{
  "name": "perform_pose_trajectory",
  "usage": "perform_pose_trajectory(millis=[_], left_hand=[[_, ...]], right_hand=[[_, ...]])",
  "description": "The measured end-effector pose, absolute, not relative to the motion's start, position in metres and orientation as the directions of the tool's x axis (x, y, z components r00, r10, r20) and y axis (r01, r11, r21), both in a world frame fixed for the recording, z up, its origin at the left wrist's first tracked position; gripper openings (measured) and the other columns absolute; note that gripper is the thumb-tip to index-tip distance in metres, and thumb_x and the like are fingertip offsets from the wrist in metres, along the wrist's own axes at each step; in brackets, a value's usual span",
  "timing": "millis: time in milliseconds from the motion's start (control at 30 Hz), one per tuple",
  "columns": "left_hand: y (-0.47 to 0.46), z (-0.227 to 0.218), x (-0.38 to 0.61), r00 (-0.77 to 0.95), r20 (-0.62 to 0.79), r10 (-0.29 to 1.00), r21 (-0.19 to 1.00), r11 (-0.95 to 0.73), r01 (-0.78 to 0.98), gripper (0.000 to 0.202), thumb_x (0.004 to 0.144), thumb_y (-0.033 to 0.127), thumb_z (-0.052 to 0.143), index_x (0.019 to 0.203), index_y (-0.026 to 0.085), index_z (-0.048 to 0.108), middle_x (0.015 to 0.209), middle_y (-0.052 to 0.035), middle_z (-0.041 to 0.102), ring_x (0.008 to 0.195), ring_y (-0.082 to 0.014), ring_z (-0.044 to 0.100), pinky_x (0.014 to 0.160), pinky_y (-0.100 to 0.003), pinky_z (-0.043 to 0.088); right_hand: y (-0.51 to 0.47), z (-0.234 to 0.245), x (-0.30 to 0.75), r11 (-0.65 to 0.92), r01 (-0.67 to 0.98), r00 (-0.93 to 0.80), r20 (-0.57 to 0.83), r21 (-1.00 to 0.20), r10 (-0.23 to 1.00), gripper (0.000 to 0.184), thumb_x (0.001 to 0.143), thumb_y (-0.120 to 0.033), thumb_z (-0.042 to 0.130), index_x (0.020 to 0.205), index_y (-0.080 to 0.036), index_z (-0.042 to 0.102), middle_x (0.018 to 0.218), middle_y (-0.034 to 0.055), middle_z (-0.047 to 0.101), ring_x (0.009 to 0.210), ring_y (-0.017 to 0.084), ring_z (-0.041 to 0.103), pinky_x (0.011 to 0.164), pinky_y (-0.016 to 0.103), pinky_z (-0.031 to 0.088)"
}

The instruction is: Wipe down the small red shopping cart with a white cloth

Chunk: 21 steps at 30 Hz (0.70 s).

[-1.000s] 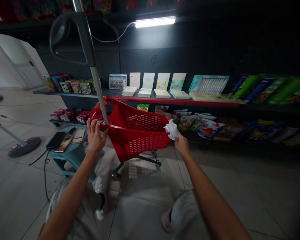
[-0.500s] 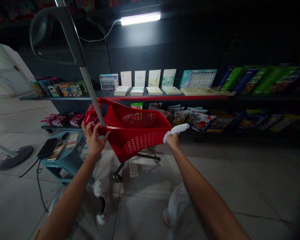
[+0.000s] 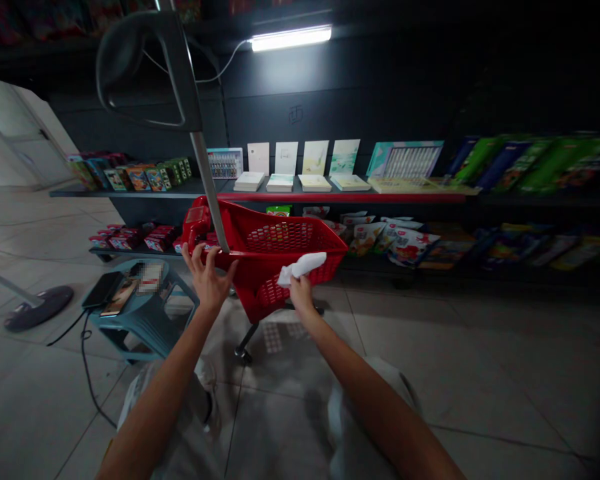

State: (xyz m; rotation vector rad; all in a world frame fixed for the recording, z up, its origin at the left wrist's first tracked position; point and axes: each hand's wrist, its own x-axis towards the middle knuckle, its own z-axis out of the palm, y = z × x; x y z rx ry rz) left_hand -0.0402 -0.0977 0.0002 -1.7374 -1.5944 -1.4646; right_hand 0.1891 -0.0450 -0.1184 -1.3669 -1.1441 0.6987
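Note:
A red plastic shopping cart (image 3: 250, 283) with perforated sides stands in front of me on dark legs with wheels. My left hand (image 3: 211, 279) grips the near rim at its left end, fingers curled over the edge and thumb apart along the side. In my right hand (image 3: 301, 292) is a bunched white cloth (image 3: 310, 264), held against or just in front of the near side panel; whether it touches cannot be told. A grey metal pole (image 3: 207, 180) with a dark loop handle (image 3: 187, 80) rises beside the cart's left end and hides part of it.
Behind the cart are dark shelves (image 3: 170, 195) with books (image 3: 315, 183), boxed goods and snack bags (image 3: 411, 247). A blue-grey plastic stool (image 3: 145, 320) at left bears phones and a cable. Further left is a round stand base (image 3: 40, 308). A lit tube lamp (image 3: 291, 38) hangs above.
My right hand has moved left with the white cloth, from the cart's right end to the middle of its near side. My left hand stays on the rim. The view has shifted slightly.

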Motion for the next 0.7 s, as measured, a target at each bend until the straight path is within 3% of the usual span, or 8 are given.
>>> perform_pose_trajectory(millis=[67,133,233,333,400,500,600,700], left_hand=[[-0.097,-0.001,-0.033,-0.176,0.848,0.501,0.362,-0.303,0.882,0.042,0.085,0.044,0.076,0.120,0.022,0.066,0.145,-0.0145,0.047,0.158,-0.0383,0.011,0.127,-0.058,0.023],[-0.096,-0.002,-0.028,-0.172,0.848,0.501,0.361,-0.309,0.880,0.037,0.089,0.039,0.072,0.121,0.022,0.066,0.145,-0.0146,0.047,0.159,-0.0379,0.012,0.127,-0.059,0.023],[-0.095,-0.005,-0.023,-0.150,0.833,0.532,0.368,-0.331,0.869,0.035,0.091,0.030,0.067,0.125,0.023,0.066,0.146,-0.0152,0.047,0.160,-0.0365,0.010,0.126,-0.057,0.026],[-0.093,-0.005,-0.020,-0.130,0.815,0.565,0.377,-0.348,0.858,0.037,0.091,0.023,0.062,0.128,0.023,0.066,0.147,-0.0153,0.046,0.161,-0.0347,0.007,0.125,-0.055,0.031],[-0.091,-0.005,-0.019,-0.137,0.811,0.568,0.380,-0.334,0.862,0.037,0.094,0.022,0.057,0.129,0.022,0.066,0.147,-0.0149,0.046,0.161,-0.0327,0.007,0.125,-0.054,0.031],[-0.088,-0.002,-0.019,-0.142,0.804,0.577,0.380,-0.316,0.870,0.037,0.097,0.025,0.054,0.131,0.022,0.065,0.148,-0.0145,0.046,0.161,-0.0308,0.007,0.126,-0.052,0.031],[-0.087,0.001,-0.022,-0.130,0.787,0.603,0.378,-0.306,0.874,0.040,0.097,0.027,0.053,0.136,0.021,0.063,0.151,-0.0150,0.044,0.161,-0.0313,0.006,0.121,-0.051,0.039],[-0.087,0.003,-0.027,-0.098,0.776,0.623,0.345,-0.289,0.893,0.042,0.098,0.028,0.051,0.139,0.022,0.062,0.154,-0.0150,0.043,0.161,-0.0326,0.007,0.114,-0.050,0.048]], right_hand=[[-0.057,-0.114,0.160,0.212,0.309,0.273,0.300,-0.927,0.914,0.038,0.096,-0.030,0.045,0.112,-0.010,0.072,0.108,0.0185,0.076,0.107,0.029,0.071,0.100,0.042,0.054],[-0.069,-0.109,0.134,0.372,0.388,0.171,0.462,-0.843,0.870,0.045,0.097,-0.020,0.039,0.133,-0.009,0.065,0.134,0.0211,0.068,0.129,0.030,0.062,0.113,0.047,0.046],[-0.082,-0.101,0.104,0.589,0.480,-0.048,0.651,-0.650,0.757,0.063,0.097,-0.011,0.038,0.160,-0.015,0.038,0.167,0.0154,0.033,0.153,0.026,0.038,0.122,0.044,0.039],[-0.083,-0.102,0.094,0.676,0.560,-0.194,0.717,-0.480,0.670,0.072,0.097,-0.008,0.039,0.167,-0.017,0.021,0.174,0.0100,0.012,0.160,0.024,0.016,0.128,0.044,0.031],[-0.079,-0.111,0.096,0.679,0.608,-0.229,0.728,-0.411,0.646,0.073,0.097,-0.004,0.037,0.166,-0.016,0.021,0.173,0.0106,0.014,0.161,0.023,0.011,0.129,0.046,0.028],[-0.075,-0.131,0.101,0.668,0.663,-0.297,0.700,-0.339,0.650,0.070,0.094,0.001,0.038,0.162,-0.015,0.034,0.171,0.0129,0.023,0.161,0.024,0.012,0.128,0.048,0.030],[-0.076,-0.150,0.105,0.678,0.692,-0.417,0.628,-0.249,0.657,0.063,0.094,0.000,0.042,0.155,-0.016,0.048,0.166,0.0126,0.037,0.157,0.027,0.027,0.125,0.049,0.036],[-0.076,-0.157,0.114,0.717,0.677,-0.536,0.559,-0.163,0.633,0.057,0.096,-0.005,0.047,0.151,-0.017,0.053,0.163,0.0114,0.043,0.152,0.027,0.039,0.123,0.047,0.040]])
